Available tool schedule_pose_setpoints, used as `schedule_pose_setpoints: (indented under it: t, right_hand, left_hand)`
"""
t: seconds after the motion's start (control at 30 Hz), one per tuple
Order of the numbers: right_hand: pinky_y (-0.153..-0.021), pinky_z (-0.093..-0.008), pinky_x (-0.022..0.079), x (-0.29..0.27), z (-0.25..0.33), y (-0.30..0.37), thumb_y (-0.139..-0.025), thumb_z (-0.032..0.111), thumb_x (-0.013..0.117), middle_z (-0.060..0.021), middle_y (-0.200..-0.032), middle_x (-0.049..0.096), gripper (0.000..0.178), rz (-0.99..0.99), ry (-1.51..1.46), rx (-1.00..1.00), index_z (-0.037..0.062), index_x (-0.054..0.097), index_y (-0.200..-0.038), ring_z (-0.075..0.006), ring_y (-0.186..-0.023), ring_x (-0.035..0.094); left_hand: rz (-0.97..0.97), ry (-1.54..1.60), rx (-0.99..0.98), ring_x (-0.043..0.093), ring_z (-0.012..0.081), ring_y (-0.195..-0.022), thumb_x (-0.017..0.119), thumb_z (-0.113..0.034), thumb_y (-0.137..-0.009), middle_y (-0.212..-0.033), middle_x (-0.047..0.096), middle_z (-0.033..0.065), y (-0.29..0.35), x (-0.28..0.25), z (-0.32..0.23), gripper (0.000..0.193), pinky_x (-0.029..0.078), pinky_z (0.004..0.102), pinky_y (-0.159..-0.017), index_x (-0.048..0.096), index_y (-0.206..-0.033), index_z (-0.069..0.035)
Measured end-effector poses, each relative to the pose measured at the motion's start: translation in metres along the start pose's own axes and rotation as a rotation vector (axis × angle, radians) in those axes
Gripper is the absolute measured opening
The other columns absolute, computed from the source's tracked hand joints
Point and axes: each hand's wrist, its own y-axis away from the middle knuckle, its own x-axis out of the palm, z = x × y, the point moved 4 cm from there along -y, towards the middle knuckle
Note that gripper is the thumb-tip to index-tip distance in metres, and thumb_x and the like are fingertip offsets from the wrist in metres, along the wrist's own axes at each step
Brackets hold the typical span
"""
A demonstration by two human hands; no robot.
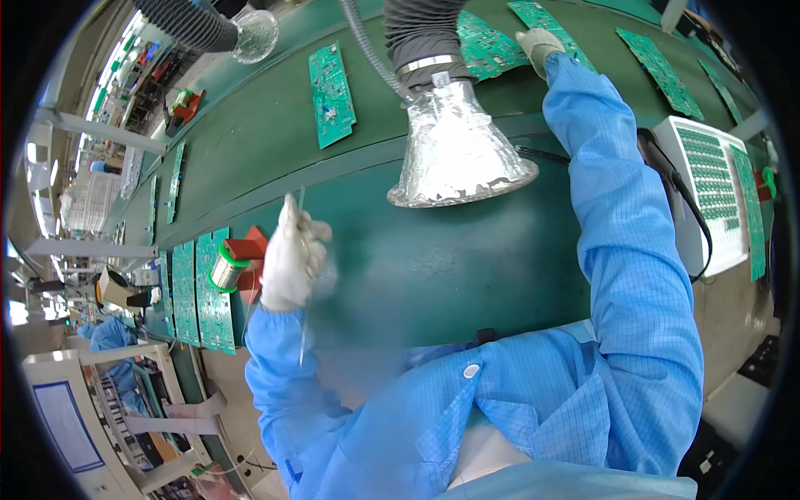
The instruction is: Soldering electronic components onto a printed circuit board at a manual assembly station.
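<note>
My left hand [292, 257], in a white glove, is closed beside the solder spool [227, 273]. A thin silvery strand that looks like solder wire [302, 337] passes through its grip, sticking out above and below. My right hand [540, 48], also gloved, reaches far forward. Its fingers are bent over the right edge of a green circuit board [492, 52], partly behind the fume hose; the fingertips are small in view. Just beyond that hand lies another circuit board [552, 30].
A metallic fume hood [462, 154] hangs over the green bench [450, 275]. More boards lie along the green belt [250, 125], including a board [332, 96] left of the hose. At right stands a white case [708, 196]; a red holder [250, 247] carries the spool.
</note>
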Motion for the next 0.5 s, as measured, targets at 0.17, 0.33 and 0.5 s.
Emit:
schedule_pose_setpoints:
  t: [0.17,0.33,0.5]
  right_hand:
    - [-0.102,-0.0407,0.047,0.019,0.038,0.02,-0.095,0.044,0.065,-0.0222,-0.124,0.066,0.056,0.37,-0.269,0.201,-0.0029,0.064,-0.125,-0.0365,-0.117,0.062]
    - [-0.087,-0.0429,0.052,-0.127,0.038,0.076,-0.095,0.029,0.055,-0.0207,-0.106,0.07,0.034,0.378,-0.256,-0.852,0.0036,0.07,-0.111,-0.0362,-0.101,0.067]
    - [-0.077,-0.0444,0.052,-0.254,0.019,0.274,-0.093,0.026,0.057,-0.0184,-0.091,0.069,0.027,-0.183,0.534,-1.054,0.0039,0.07,-0.101,-0.0377,-0.086,0.067]
  left_hand:
    - [0.14,0.143,-0.153,0.039,0.0079,-0.045,0.044,-0.06,-0.103,-0.073,0.051,0.0062,0.041,-0.005,0.046,0.047,0.026,0.0221,-0.039,0.046,-0.09,-0.015]
    - [0.317,-0.164,0.074,0.041,0.0111,-0.047,0.043,-0.054,-0.105,-0.077,0.053,0.0084,0.071,0.018,0.039,0.045,0.029,0.0197,-0.04,0.044,-0.088,-0.012]
    - [0.391,-0.044,-0.118,0.051,0.011,-0.053,0.04,-0.053,-0.106,-0.084,0.058,0.0108,0.088,0.038,0.062,0.047,0.039,0.0221,-0.045,0.046,-0.087,-0.01]
